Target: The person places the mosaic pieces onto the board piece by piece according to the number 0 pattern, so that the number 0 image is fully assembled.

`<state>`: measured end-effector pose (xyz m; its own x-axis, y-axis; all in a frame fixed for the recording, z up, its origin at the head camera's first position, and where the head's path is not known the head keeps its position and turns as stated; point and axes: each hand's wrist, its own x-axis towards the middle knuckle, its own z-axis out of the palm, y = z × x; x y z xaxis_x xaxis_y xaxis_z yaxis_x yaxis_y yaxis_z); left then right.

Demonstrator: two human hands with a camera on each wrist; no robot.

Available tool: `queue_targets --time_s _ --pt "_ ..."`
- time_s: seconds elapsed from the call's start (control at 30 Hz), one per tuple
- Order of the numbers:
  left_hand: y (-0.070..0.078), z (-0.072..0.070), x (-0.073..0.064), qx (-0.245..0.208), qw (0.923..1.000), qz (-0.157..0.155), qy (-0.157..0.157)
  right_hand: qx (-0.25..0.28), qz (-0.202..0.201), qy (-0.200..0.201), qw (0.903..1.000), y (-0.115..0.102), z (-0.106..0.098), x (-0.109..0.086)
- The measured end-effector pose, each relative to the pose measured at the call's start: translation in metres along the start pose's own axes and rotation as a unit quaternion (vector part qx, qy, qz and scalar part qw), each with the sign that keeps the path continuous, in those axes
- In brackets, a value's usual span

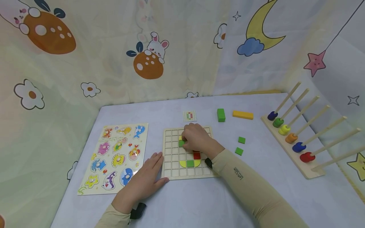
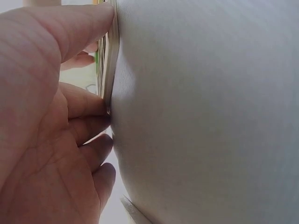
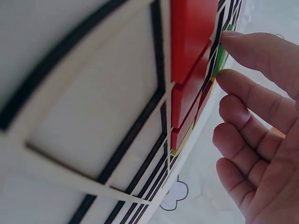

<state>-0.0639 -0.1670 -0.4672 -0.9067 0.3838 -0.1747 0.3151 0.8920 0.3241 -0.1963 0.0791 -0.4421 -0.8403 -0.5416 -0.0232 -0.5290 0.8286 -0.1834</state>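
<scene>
A wooden grid board (image 1: 171,155) lies on the table with coloured tiles on it. My right hand (image 1: 196,137) reaches over its upper middle, thumb and index finger pinching a green square tile (image 3: 223,55) at the board's surface. Red tiles (image 3: 191,84) sit in a row nearer the wrist, partly hidden by the hand in the head view. Lower on the board, a green tile (image 1: 190,163) lies between two yellow rounded tiles (image 1: 183,164). My left hand (image 1: 146,177) rests with fingers extended against the board's left edge; thumb and fingertips touch its side (image 2: 111,65).
A small pattern card (image 1: 189,116) lies behind the board. Right of it are a green block (image 1: 220,115), a yellow bar (image 1: 243,115) and two loose green tiles (image 1: 241,140). An animal puzzle board (image 1: 98,158) lies left; a pegged wooden stand (image 1: 288,148) with coloured rings stands right.
</scene>
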Motion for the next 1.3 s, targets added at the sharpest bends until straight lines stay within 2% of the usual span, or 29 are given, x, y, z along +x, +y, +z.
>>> queue_targets --time_s 0.5,0.77,1.0,1.3 --pt "0.000 0.001 0.001 0.001 1.0000 0.007 0.001 0.007 0.002 -0.009 0.9999 0.001 0.001 -0.003" --pt "-0.001 0.000 0.001 0.007 0.9999 0.013 0.005 0.032 0.001 0.012 0.9994 0.002 -0.014 -0.010" --pt "-0.002 0.001 0.001 0.011 0.9998 0.013 0.007 0.045 0.027 0.042 0.9977 0.008 -0.036 -0.025" --pt "-0.002 0.001 0.001 0.011 0.9997 0.017 0.012 0.053 0.065 0.075 0.9937 0.034 -0.052 -0.055"
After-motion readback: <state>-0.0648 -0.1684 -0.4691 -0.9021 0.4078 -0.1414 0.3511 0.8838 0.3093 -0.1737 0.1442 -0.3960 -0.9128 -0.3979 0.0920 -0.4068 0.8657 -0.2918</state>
